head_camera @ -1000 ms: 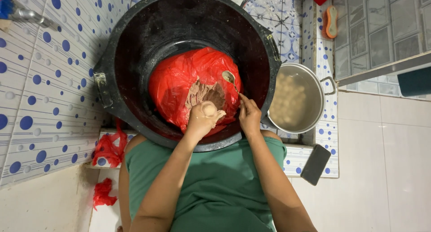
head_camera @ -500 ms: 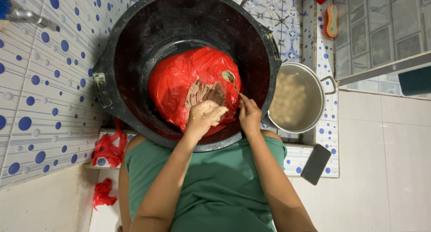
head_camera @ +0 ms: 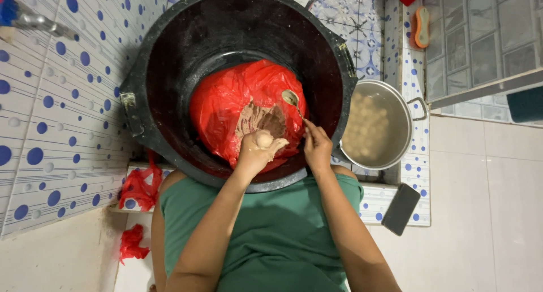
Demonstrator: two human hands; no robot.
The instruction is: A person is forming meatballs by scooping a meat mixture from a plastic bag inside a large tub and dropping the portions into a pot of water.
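The pale dough ball (head_camera: 264, 140) sat squeezed up out of the left hand (head_camera: 257, 152), which was fisted around brownish paste, right over the near edge of the red plastic bag (head_camera: 226, 108). That bag, open on a brown meat mix (head_camera: 261, 119), lay inside a big black tub (head_camera: 169, 54). Just right of it, the right hand (head_camera: 317, 148) pinched a metal spoon (head_camera: 292, 98), bowl resting on the bag. Further right was a steel pot (head_camera: 396, 108) full of finished balls, and a dark phone (head_camera: 400, 208) lay nearer on the tiled ledge.
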